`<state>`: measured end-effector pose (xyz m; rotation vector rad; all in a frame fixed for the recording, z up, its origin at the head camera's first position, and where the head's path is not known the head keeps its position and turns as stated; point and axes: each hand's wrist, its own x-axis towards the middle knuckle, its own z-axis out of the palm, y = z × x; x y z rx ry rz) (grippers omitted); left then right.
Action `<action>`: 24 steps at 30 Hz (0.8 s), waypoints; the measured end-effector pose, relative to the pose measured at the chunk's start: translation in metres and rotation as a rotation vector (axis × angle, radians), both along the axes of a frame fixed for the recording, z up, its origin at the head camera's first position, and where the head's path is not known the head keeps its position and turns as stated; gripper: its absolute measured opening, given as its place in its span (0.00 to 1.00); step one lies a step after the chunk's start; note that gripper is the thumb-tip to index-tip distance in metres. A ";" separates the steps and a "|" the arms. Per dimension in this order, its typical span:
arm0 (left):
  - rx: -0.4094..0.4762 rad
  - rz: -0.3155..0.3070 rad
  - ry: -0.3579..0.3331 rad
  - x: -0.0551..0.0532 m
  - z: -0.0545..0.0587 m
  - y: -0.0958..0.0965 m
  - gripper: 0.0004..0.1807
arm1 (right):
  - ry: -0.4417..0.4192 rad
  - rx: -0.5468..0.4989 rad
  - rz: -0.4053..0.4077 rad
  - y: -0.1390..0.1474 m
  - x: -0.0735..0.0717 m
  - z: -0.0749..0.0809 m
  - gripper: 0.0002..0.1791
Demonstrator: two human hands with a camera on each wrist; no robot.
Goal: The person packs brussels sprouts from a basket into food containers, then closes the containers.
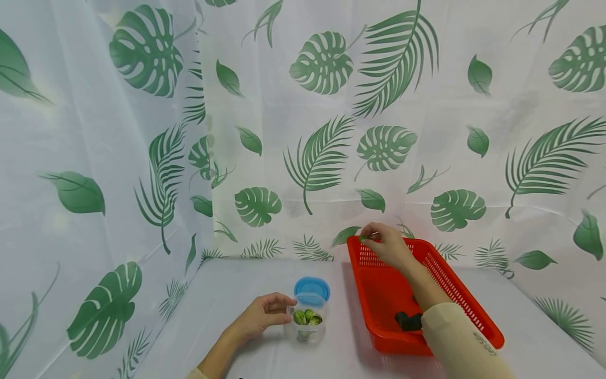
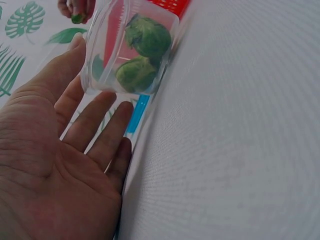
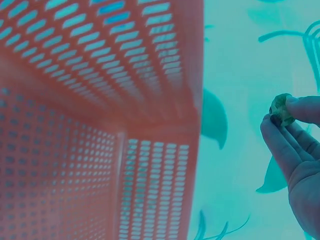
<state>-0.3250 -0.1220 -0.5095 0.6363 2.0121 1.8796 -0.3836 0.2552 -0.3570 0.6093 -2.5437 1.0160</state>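
Observation:
My right hand [image 1: 385, 245] pinches a small Brussels sprout [image 3: 281, 110] between thumb and fingertips, over the far left corner of a red plastic basket [image 1: 366, 316]. Low on the left, my left hand [image 1: 260, 316] is at the side of a clear plastic container [image 1: 310, 327], its fingers loosely extended and their tips by the rim. Several Brussels sprouts [image 1: 307, 317] lie in that container; two of them show through its wall in the left wrist view. Just behind it is a blue lid [image 1: 311, 289].
A white cloth [image 1: 265, 363] covers the table. Behind and on the left hangs a white curtain [image 1: 265, 105] printed with green leaves. The basket has slotted walls and stands to the right of the container. A black device [image 1: 408, 321] sits by the right sleeve's cuff.

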 end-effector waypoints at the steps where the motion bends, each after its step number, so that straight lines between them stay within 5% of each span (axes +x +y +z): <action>1: 0.001 -0.001 0.001 0.000 0.000 0.000 0.24 | 0.012 -0.003 0.009 -0.003 0.001 0.001 0.10; 24: -0.011 0.008 0.000 0.000 0.001 0.000 0.23 | 0.108 -0.056 0.085 -0.045 0.031 0.026 0.12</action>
